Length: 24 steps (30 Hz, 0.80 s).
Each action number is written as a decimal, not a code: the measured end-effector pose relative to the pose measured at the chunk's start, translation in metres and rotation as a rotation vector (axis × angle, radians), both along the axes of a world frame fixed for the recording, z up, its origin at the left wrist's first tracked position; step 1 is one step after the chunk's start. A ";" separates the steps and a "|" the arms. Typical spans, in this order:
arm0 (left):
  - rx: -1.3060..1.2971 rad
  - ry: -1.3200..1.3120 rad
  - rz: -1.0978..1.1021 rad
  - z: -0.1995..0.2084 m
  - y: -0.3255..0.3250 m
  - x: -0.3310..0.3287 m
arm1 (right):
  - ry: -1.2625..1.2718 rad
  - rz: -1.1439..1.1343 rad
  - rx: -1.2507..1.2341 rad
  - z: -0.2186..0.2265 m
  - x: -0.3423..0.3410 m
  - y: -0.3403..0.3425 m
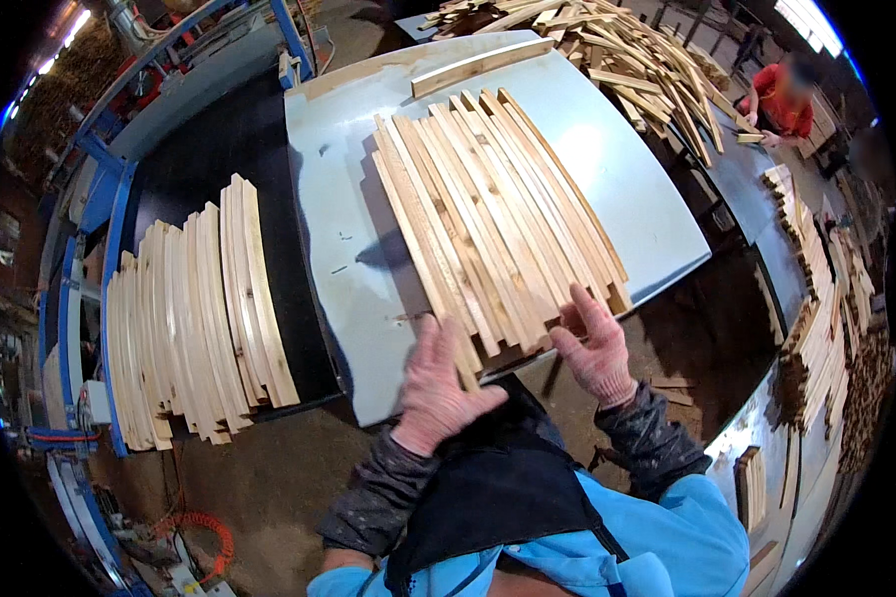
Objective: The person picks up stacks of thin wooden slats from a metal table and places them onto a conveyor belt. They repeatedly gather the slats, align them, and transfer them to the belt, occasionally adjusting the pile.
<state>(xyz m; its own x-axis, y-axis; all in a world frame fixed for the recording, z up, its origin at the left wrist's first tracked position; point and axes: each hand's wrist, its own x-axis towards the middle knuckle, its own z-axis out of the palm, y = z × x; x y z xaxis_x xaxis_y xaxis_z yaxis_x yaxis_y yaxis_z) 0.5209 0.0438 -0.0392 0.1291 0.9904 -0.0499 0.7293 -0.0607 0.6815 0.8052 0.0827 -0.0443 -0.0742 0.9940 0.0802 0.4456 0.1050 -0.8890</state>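
Note:
A row of long, light wooden strips (498, 209) lies side by side on a pale metal-topped table (338, 199), their near ends uneven. Both of my hands wear pinkish knit gloves. My left hand (438, 383) is at the near left corner of the row, its fingers stretched along the outer strips and the thumb spread out to the right. At the near right ends, my right hand (597, 348) has its fingers apart, with the fingertips at or just beside the strips. Neither hand is wrapped round a strip.
To the left, another row of strips (189, 318) lies on a black belt (209, 149) inside a blue-framed machine (119, 209). One lone strip (483, 67) rests at the table's far edge. Beyond are a loose wood heap (617, 60), a person in red (782, 99) and stacked strips (816, 318).

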 end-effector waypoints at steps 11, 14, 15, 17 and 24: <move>0.279 0.078 -0.030 -0.024 -0.005 -0.011 | -0.352 -0.263 0.023 -0.023 -0.080 -0.074; 0.298 0.095 -0.035 -0.036 0.009 -0.027 | -0.358 -0.281 -0.048 -0.020 -0.087 -0.076; 0.295 0.108 -0.043 -0.037 0.010 -0.032 | -0.250 -0.283 -0.138 -0.006 -0.093 -0.074; 0.269 0.104 -0.050 -0.032 0.012 -0.041 | -0.109 -0.271 -0.289 0.004 -0.093 -0.067; 0.355 0.039 -0.042 -0.043 0.014 -0.098 | -0.599 -0.163 0.150 0.034 -0.123 -0.057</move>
<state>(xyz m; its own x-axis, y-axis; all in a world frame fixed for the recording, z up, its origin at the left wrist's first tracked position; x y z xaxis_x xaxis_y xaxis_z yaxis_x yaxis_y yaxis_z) 0.4225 0.0579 -0.0821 0.1753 0.9406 0.2907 0.7460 -0.3195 0.5843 0.6825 0.0255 -0.0106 0.0016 0.9776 0.2103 0.8818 0.0978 -0.4613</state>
